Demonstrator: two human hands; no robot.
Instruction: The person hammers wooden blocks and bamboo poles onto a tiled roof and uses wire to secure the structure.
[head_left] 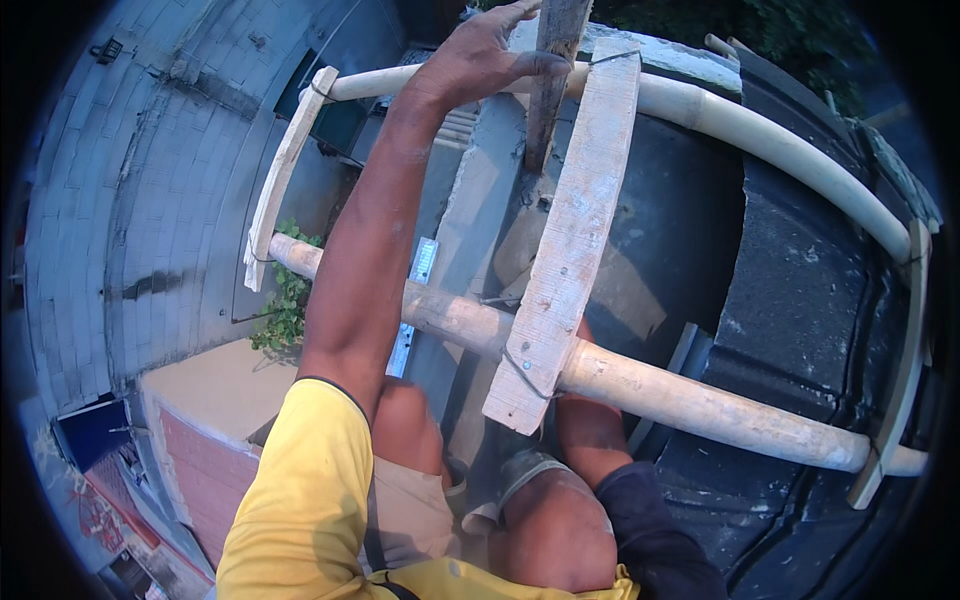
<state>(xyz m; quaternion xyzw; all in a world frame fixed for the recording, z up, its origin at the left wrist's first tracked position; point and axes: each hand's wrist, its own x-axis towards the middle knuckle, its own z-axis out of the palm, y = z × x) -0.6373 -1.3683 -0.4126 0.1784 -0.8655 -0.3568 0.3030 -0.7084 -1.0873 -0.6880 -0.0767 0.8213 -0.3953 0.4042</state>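
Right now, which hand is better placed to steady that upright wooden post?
Probably the left hand: its thumb appears to reach across the wooden post. The right hand can't be made out.

Your board (575,225) is rough wood, like the post (545,110) on its left. Under the board, the near pole (700,405) is smooth bamboo. Farther left, your sleeve (300,480) is cloth.
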